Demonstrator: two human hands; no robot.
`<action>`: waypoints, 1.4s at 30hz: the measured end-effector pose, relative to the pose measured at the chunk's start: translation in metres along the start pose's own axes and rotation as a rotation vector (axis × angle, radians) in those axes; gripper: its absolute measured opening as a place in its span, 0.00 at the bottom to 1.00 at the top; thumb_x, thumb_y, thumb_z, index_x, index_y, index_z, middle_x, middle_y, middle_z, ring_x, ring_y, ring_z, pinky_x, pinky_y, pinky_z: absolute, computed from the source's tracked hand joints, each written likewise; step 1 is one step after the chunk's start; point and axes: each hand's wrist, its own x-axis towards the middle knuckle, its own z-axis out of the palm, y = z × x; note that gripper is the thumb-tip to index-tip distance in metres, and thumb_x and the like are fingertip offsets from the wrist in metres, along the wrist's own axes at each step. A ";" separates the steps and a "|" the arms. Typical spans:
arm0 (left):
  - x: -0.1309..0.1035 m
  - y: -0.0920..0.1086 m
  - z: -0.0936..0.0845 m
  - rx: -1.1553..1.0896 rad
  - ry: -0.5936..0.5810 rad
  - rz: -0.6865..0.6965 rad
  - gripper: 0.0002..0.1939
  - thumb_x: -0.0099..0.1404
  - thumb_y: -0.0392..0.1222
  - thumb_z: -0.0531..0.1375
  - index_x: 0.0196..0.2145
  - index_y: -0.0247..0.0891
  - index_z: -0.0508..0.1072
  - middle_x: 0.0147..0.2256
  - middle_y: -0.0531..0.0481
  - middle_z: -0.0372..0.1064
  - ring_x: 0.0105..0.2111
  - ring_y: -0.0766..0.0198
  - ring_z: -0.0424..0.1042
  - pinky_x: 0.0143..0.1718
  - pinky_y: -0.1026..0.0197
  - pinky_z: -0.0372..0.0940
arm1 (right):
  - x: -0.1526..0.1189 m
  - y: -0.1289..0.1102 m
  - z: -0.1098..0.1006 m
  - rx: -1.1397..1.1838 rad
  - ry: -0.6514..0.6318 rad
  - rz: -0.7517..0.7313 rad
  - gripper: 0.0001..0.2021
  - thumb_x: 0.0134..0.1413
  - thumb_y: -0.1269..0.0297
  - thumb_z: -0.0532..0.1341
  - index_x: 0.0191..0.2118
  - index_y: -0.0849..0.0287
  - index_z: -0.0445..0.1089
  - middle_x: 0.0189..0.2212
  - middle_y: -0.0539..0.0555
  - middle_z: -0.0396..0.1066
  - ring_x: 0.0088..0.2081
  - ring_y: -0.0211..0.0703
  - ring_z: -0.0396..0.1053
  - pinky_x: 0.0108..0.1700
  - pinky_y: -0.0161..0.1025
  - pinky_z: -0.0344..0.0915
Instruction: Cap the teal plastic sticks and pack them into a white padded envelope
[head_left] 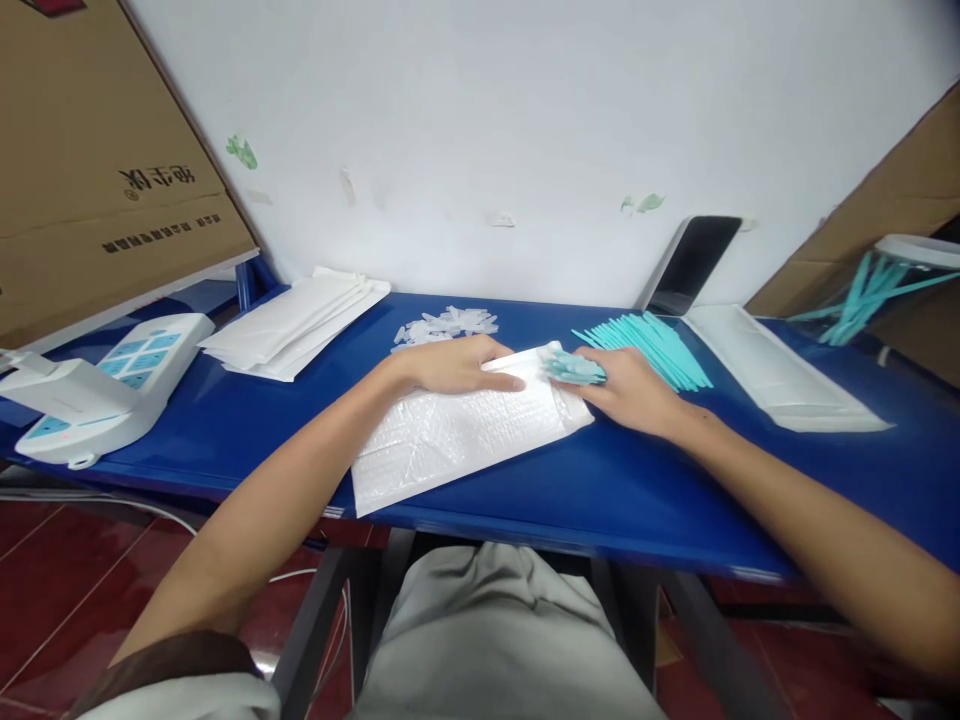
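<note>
My left hand (461, 367) grips the upper edge of a white bubble mailer (450, 435), its thumb lying across the front. The mailer is tilted over the blue table, with its open end to the right. At that opening, my right hand (634, 390) is closed around a bundle of thin teal sticks (577, 368) with pale, see-through ends. Those ends point left and touch the mailer's mouth; whether any are inside I cannot tell. Behind my right hand lies a pile of loose teal sticks (652, 347). Small translucent pieces (446, 325) are heaped beyond my left hand.
Stacked white mailers (296, 320) lie at the back left, near a power strip (124, 385) with a plugged-in adapter. A phone (694, 265) leans on the wall. To the right are another mailer (787, 370) and a clear tub (919, 250) of teal sticks.
</note>
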 end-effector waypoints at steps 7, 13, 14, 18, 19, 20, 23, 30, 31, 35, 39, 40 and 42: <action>-0.009 -0.001 -0.011 -0.084 -0.062 -0.029 0.17 0.71 0.55 0.58 0.47 0.40 0.75 0.45 0.47 0.75 0.40 0.61 0.73 0.38 0.63 0.67 | 0.000 0.009 -0.007 -0.314 -0.126 -0.062 0.07 0.61 0.60 0.61 0.32 0.55 0.67 0.26 0.52 0.74 0.27 0.46 0.69 0.29 0.39 0.48; -0.011 -0.002 -0.011 -0.209 -0.113 -0.023 0.18 0.69 0.55 0.61 0.49 0.42 0.74 0.45 0.47 0.76 0.38 0.62 0.74 0.40 0.62 0.69 | -0.001 0.005 -0.008 -0.543 -0.065 -0.085 0.04 0.52 0.69 0.62 0.29 0.55 0.66 0.26 0.52 0.73 0.26 0.45 0.66 0.28 0.40 0.44; -0.011 -0.003 -0.010 -0.225 -0.118 -0.026 0.18 0.69 0.56 0.61 0.49 0.42 0.74 0.45 0.47 0.76 0.38 0.62 0.74 0.39 0.62 0.69 | -0.001 0.004 -0.008 -0.577 -0.044 -0.100 0.04 0.51 0.70 0.62 0.28 0.55 0.67 0.25 0.53 0.73 0.26 0.46 0.66 0.28 0.40 0.44; -0.007 -0.003 -0.007 -0.312 -0.194 -0.017 0.19 0.67 0.56 0.64 0.50 0.43 0.74 0.43 0.46 0.77 0.35 0.61 0.76 0.35 0.62 0.70 | 0.000 0.003 -0.005 -0.643 0.084 -0.250 0.07 0.57 0.71 0.59 0.29 0.56 0.70 0.25 0.55 0.73 0.27 0.46 0.64 0.31 0.43 0.46; -0.006 -0.003 -0.007 -0.338 -0.222 -0.008 0.20 0.66 0.55 0.65 0.50 0.43 0.74 0.42 0.46 0.77 0.35 0.61 0.76 0.33 0.62 0.71 | 0.000 0.003 -0.004 -0.649 0.122 -0.285 0.09 0.60 0.71 0.58 0.28 0.56 0.70 0.25 0.56 0.73 0.27 0.46 0.64 0.31 0.43 0.47; -0.006 -0.003 -0.006 -0.364 -0.247 0.001 0.20 0.66 0.55 0.65 0.51 0.43 0.74 0.42 0.45 0.78 0.34 0.60 0.77 0.32 0.62 0.71 | 0.001 0.002 -0.003 -0.658 0.159 -0.310 0.12 0.63 0.70 0.57 0.27 0.56 0.69 0.24 0.56 0.72 0.27 0.46 0.63 0.32 0.43 0.48; -0.005 -0.002 -0.005 -0.427 -0.278 0.017 0.22 0.65 0.55 0.66 0.53 0.44 0.74 0.42 0.44 0.78 0.36 0.58 0.79 0.32 0.61 0.73 | 0.002 0.000 -0.003 -0.685 0.263 -0.330 0.19 0.69 0.65 0.54 0.23 0.55 0.66 0.21 0.55 0.69 0.26 0.45 0.61 0.33 0.44 0.49; -0.003 -0.005 0.001 -0.512 -0.285 -0.005 0.21 0.65 0.53 0.68 0.52 0.45 0.74 0.43 0.45 0.79 0.36 0.59 0.80 0.34 0.61 0.74 | 0.001 -0.004 -0.006 -0.589 0.344 -0.293 0.22 0.70 0.60 0.54 0.22 0.55 0.62 0.21 0.55 0.69 0.25 0.44 0.59 0.33 0.44 0.50; -0.002 -0.005 0.002 -0.507 -0.279 -0.011 0.20 0.65 0.53 0.68 0.51 0.44 0.74 0.43 0.46 0.79 0.36 0.59 0.80 0.34 0.61 0.74 | 0.001 -0.004 -0.006 -0.577 0.346 -0.297 0.21 0.70 0.60 0.54 0.22 0.55 0.62 0.21 0.55 0.69 0.25 0.43 0.60 0.33 0.44 0.50; 0.001 -0.007 0.004 -0.490 -0.263 -0.020 0.20 0.64 0.54 0.69 0.49 0.43 0.75 0.44 0.45 0.79 0.38 0.58 0.80 0.33 0.62 0.74 | -0.001 -0.001 -0.002 -0.568 0.321 -0.312 0.21 0.70 0.59 0.54 0.23 0.56 0.66 0.21 0.54 0.70 0.25 0.43 0.62 0.32 0.43 0.50; 0.003 -0.010 0.005 -0.457 -0.213 -0.018 0.21 0.65 0.55 0.68 0.50 0.42 0.74 0.42 0.45 0.79 0.36 0.60 0.80 0.32 0.63 0.73 | -0.001 0.004 0.004 -0.615 0.303 -0.358 0.17 0.67 0.65 0.53 0.26 0.56 0.69 0.20 0.52 0.69 0.23 0.40 0.59 0.30 0.41 0.49; 0.003 -0.011 0.005 -0.450 -0.207 -0.013 0.21 0.65 0.55 0.67 0.50 0.41 0.74 0.42 0.45 0.79 0.36 0.61 0.80 0.32 0.64 0.73 | -0.001 0.005 0.005 -0.628 0.316 -0.391 0.16 0.65 0.67 0.54 0.26 0.57 0.70 0.20 0.51 0.69 0.23 0.40 0.58 0.30 0.41 0.49; 0.004 -0.011 0.006 -0.453 -0.216 0.000 0.21 0.66 0.55 0.67 0.51 0.42 0.74 0.43 0.45 0.79 0.36 0.61 0.80 0.33 0.65 0.73 | -0.001 0.006 0.006 -0.653 0.355 -0.471 0.15 0.63 0.70 0.55 0.25 0.57 0.69 0.19 0.50 0.67 0.22 0.38 0.56 0.29 0.40 0.48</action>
